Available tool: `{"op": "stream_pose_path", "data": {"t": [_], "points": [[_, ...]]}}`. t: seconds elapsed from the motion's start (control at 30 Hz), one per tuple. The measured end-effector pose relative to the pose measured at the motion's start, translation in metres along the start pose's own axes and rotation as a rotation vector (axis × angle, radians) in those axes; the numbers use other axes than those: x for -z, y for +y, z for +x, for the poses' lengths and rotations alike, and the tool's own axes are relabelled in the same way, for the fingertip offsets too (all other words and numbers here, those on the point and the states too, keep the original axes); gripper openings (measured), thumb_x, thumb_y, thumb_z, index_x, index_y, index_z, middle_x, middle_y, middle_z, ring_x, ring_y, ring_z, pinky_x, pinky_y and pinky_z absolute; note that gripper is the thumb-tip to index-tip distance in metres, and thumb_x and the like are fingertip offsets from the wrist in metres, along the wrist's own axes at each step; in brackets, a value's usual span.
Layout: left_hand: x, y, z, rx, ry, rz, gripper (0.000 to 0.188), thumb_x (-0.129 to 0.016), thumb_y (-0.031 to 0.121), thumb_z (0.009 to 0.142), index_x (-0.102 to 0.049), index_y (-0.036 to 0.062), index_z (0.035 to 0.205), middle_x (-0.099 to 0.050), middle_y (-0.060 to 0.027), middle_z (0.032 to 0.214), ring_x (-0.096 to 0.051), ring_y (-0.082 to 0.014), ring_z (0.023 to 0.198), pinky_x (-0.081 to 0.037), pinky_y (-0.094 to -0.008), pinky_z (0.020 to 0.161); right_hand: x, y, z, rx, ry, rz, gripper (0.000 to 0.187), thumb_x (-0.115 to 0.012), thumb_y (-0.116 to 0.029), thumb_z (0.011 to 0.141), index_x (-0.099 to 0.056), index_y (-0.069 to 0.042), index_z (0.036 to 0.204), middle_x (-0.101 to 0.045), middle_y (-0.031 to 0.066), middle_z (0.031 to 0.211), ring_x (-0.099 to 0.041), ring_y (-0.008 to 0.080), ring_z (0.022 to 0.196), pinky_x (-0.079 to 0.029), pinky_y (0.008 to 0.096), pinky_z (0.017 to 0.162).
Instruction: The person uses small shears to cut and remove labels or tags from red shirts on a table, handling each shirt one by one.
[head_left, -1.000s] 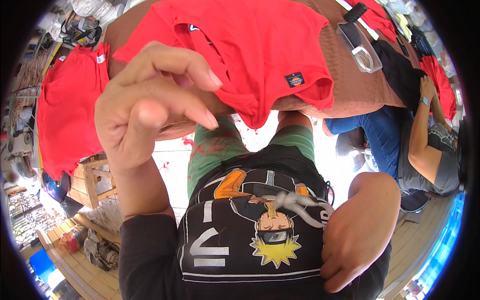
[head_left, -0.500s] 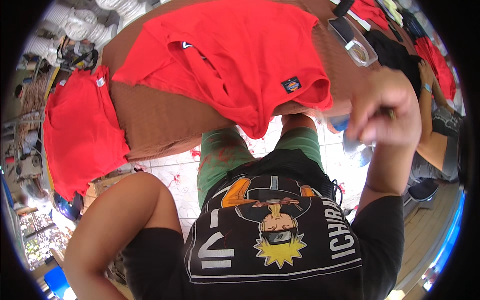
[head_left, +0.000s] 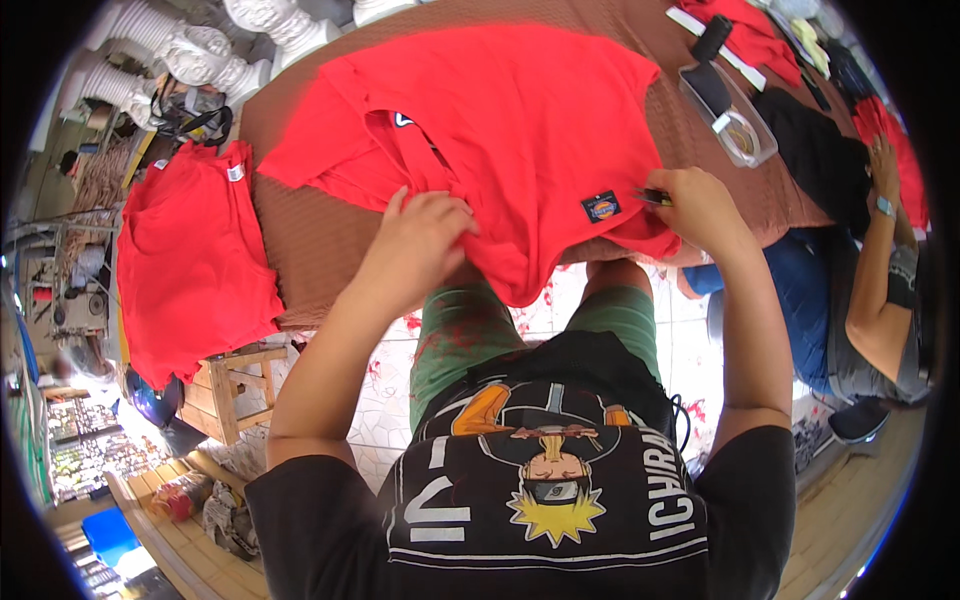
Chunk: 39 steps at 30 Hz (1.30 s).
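Holding a small dark tool (head_left: 655, 196) in your right hand (head_left: 698, 208), you face the near edge of a brown-covered counter (head_left: 320, 265) in the head view. A red garment (head_left: 510, 140) is spread across the middle of that counter, one rounded fold drooping over the near edge between your thighs.

Most of the cloth lies beyond your hands, toward the far edge. Your left hand (head_left: 425, 235) is at the garment's near side, fingers bent onto the fabric just beside an opening; whether they pinch it or only rest there, you cannot tell. Your right hand, at the garment's right end, is closed round the tool; its lower fingers are hidden, so any hold on the cloth cannot be made out.

The relation that matters is on the right: a black label (head_left: 602, 207) on the garment lies just left of the tool's tip. Your right hand is the nearer; your left is well apart from it. The tool points left, toward the label, its long axis roughly along the near edge.

The garment's long axis also runs mainly left to right, tapering toward the counter's left edge, while the drooping fold points back at you. Beside that left edge, a second red garment (head_left: 195, 265) drapes down.
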<state>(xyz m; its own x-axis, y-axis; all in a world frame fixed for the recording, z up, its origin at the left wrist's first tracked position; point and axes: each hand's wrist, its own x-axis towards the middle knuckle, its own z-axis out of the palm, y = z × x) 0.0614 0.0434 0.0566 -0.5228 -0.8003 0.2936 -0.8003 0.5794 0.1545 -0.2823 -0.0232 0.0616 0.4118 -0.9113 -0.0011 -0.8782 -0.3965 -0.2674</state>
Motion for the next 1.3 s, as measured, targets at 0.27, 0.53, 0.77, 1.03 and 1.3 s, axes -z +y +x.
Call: {"op": "stream_pose_path", "data": {"t": [0.27,0.53,0.77,1.03,1.3], "points": [[0.048,0.070,0.037,0.042,0.507,-0.537,0.029,-0.072,0.022,0.080,-0.063,-0.0002,0.097,-0.065,-0.0152,0.096,-0.064,-0.0293,0.086,-0.053,-0.0387,0.073,0.115,0.051,0.005,-0.065,0.570,0.079,0.020,-0.063,-0.013,0.088,-0.062,-0.003,0.105,-0.066,0.0124,0.085,-0.061,0.0145,0.075,-0.047,0.0297,0.071],[-0.045,0.131,0.022,-0.487,-0.217,-0.684,0.027,-0.067,0.025,0.083,-0.066,0.0123,0.107,-0.063,-0.0006,0.111,-0.057,-0.0206,0.108,-0.044,-0.0375,0.095,0.135,0.136,-0.009,-0.306,0.201,0.101,0.026,-0.062,-0.017,0.089,-0.064,-0.004,0.112,-0.061,0.0048,0.078,-0.057,0.0115,0.075,-0.045,0.0282,0.074],[-0.028,0.087,-0.003,-0.166,-0.108,-0.681,0.018,-0.068,0.020,0.085,-0.069,0.0113,0.100,-0.068,-0.0008,0.101,-0.064,-0.0214,0.093,-0.050,-0.0360,0.085,0.038,0.031,0.001,-0.176,-0.034,0.768,0.022,-0.061,-0.009,0.090,-0.066,-0.003,0.110,-0.061,0.0026,0.090,-0.057,0.0099,0.076,-0.050,0.0265,0.067],[-0.008,-0.007,0.015,0.305,0.297,-0.369,0.020,-0.060,0.012,0.091,-0.068,0.0060,0.108,-0.066,-0.0121,0.110,-0.061,-0.0262,0.108,-0.047,-0.0343,0.094,-0.019,-0.052,0.026,0.279,0.118,0.514,0.022,-0.062,-0.003,0.085,-0.066,-0.005,0.107,-0.069,0.0098,0.095,-0.066,0.0209,0.081,-0.052,0.0337,0.074],[-0.058,-0.051,0.022,0.470,0.185,-0.130,0.030,-0.070,0.024,0.082,-0.069,0.0066,0.108,-0.064,-0.0111,0.112,-0.058,-0.0309,0.106,-0.047,-0.0382,0.092,-0.070,-0.076,0.040,0.163,0.287,0.291,0.031,-0.068,-0.011,0.076,-0.066,-0.012,0.107,-0.068,0.0087,0.100,-0.067,0.0285,0.082,-0.054,0.0392,0.071]]}}
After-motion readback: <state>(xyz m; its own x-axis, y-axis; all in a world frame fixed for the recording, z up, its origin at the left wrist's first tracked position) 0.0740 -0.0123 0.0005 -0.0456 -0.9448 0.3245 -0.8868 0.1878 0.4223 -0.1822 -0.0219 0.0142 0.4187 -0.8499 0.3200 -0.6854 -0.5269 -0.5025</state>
